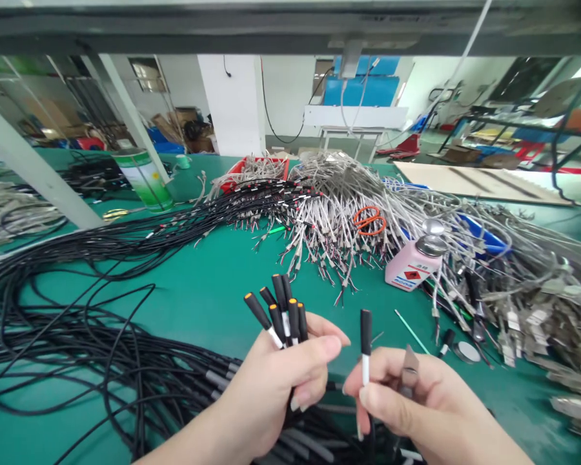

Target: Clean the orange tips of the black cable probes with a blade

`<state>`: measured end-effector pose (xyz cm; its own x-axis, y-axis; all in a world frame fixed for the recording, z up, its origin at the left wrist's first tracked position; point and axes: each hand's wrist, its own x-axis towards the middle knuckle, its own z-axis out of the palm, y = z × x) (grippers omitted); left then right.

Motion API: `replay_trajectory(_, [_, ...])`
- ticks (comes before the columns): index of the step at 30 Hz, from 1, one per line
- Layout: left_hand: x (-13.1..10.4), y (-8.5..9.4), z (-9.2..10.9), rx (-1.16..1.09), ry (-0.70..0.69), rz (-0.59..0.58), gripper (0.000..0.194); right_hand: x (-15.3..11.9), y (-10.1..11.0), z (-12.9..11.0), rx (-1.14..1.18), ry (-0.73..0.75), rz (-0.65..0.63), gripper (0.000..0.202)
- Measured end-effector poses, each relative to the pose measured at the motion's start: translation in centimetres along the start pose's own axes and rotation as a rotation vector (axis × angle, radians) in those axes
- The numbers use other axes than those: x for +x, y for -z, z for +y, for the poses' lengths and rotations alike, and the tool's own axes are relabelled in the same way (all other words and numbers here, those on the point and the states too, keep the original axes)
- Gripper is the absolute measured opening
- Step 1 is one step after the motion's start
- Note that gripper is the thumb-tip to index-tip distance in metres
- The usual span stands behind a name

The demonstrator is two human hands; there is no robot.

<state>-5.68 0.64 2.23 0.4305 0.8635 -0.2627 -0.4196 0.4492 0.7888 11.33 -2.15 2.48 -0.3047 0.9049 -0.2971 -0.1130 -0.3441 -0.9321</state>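
Observation:
My left hand is closed around a bunch of cables. Their black connector ends, several with orange tips and white sleeves, point upward out of the fist. To its right, my right hand pinches one cable between thumb and fingers, its black end upright above a white sleeve. A small flat metal piece with a pointed tip also sticks up between the right fingers; its lower part is hidden. Below both hands lie more black cables, whose grey sleeved parts run under my left wrist.
Grey cables are heaped at the back, with orange-handled scissors on them. A pink pump bottle stands right of centre. A green-and-white can is at back left. A shelf beam crosses overhead.

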Motion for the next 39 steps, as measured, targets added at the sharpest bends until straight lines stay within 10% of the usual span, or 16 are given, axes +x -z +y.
replay_trajectory(39, [-0.2,0.7,-0.5,0.075,-0.049,-0.142,0.023,0.9,1.1,3.9,-0.079,0.029,-0.175,0.043])
